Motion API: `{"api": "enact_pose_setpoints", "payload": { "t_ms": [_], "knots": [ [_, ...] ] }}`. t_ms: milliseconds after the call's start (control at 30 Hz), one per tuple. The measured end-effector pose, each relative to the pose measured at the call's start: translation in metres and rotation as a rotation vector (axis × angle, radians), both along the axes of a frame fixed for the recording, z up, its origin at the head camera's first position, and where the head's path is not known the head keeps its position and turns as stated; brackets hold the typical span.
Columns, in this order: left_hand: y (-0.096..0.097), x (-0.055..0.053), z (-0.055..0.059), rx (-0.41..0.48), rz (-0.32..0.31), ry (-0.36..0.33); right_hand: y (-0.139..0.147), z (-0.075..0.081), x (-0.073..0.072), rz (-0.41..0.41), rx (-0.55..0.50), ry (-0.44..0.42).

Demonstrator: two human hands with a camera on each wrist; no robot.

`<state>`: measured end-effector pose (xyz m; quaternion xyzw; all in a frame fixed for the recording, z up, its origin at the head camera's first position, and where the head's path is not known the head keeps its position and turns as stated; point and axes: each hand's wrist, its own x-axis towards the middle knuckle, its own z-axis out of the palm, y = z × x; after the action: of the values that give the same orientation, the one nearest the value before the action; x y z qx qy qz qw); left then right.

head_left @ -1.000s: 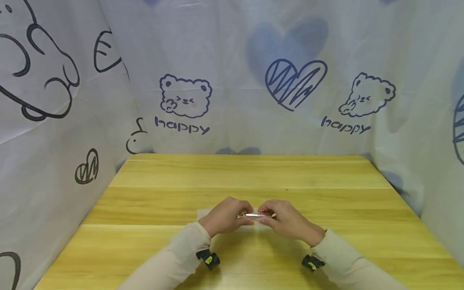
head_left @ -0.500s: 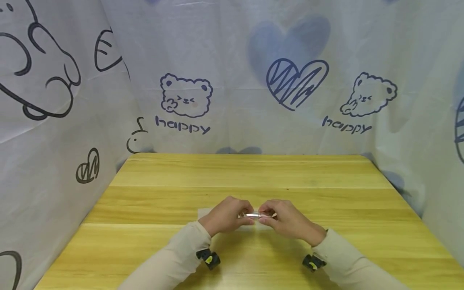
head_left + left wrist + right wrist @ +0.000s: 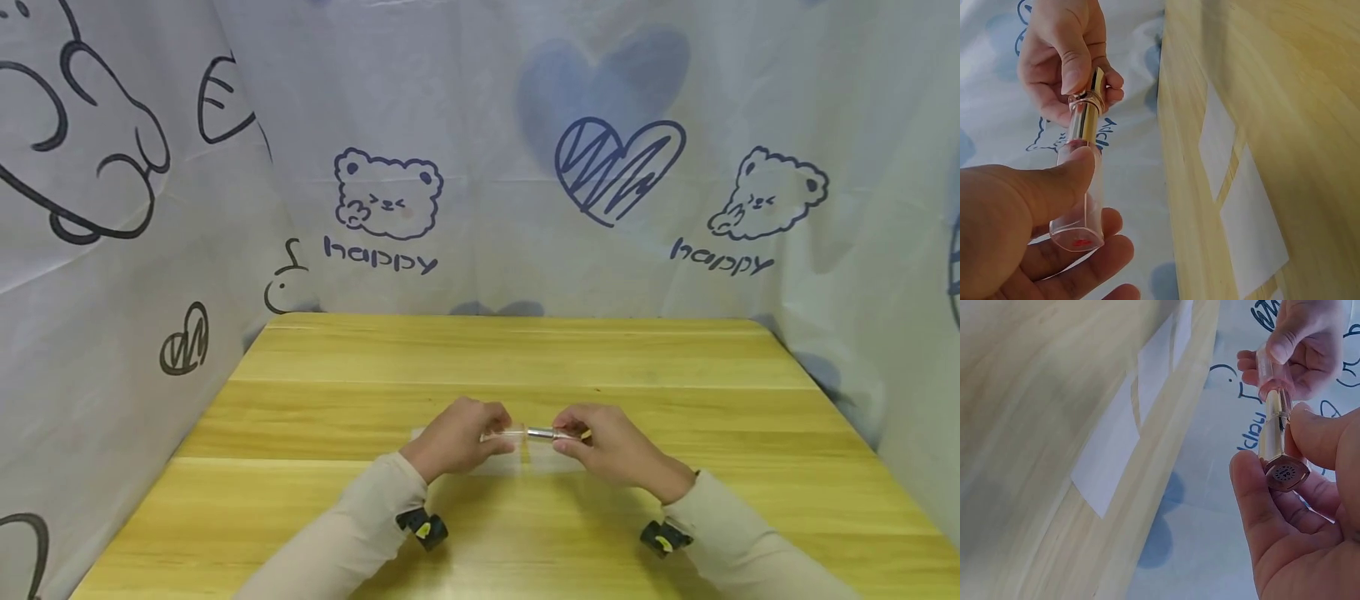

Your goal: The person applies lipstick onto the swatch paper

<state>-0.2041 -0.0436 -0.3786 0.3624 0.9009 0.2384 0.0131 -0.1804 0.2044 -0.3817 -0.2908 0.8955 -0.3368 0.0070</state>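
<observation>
Above the table, my left hand pinches the clear cap of a lipstick between thumb and fingers. A red mark shows at the cap's closed end. My right hand holds the lipstick tube by its base, thumb on one side and fingers on the other. The base has a dark reddish end with a round printed label. In the head view, the shiny metal neck stands out between the hands, pointing at the cap's open end. Both parts lie nearly in one line. Fingers partly hide each part.
Flat white paper pieces lie on the wooden table beneath the hands, with narrow strips of wood between them. A white cloth with bear and heart drawings hangs behind the table and along its sides.
My hands have moved apart, the left leftward and the right rightward. More of the lipstick's metal neck shows out of the cap. The head view has shifted slightly.
</observation>
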Motion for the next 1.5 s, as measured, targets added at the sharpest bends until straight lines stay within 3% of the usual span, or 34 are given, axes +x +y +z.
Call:
{"api": "enact_pose_setpoints", "payload": {
  "t_ms": [367, 567, 833, 1100, 1500],
  "knots": [
    [-0.005, 0.003, -0.005, 0.022, 0.045, 0.005, 0.007, 0.002, 0.003, -0.045, 0.014, 0.088],
    [-0.005, 0.003, -0.012, 0.073, 0.027, -0.025, 0.01, -0.002, 0.003, -0.086, 0.004, 0.133],
    [-0.004, 0.005, -0.019, 0.058, 0.003, -0.057, 0.012, -0.01, 0.002, -0.14, -0.024, 0.124],
    [-0.005, 0.01, -0.026, 0.019, -0.009, -0.094, 0.013, -0.02, 0.001, -0.12, -0.079, 0.114],
    [-0.003, 0.011, -0.027, -0.012, -0.065, -0.124, 0.012, -0.018, 0.001, -0.152, -0.068, 0.08]
  ]
}}
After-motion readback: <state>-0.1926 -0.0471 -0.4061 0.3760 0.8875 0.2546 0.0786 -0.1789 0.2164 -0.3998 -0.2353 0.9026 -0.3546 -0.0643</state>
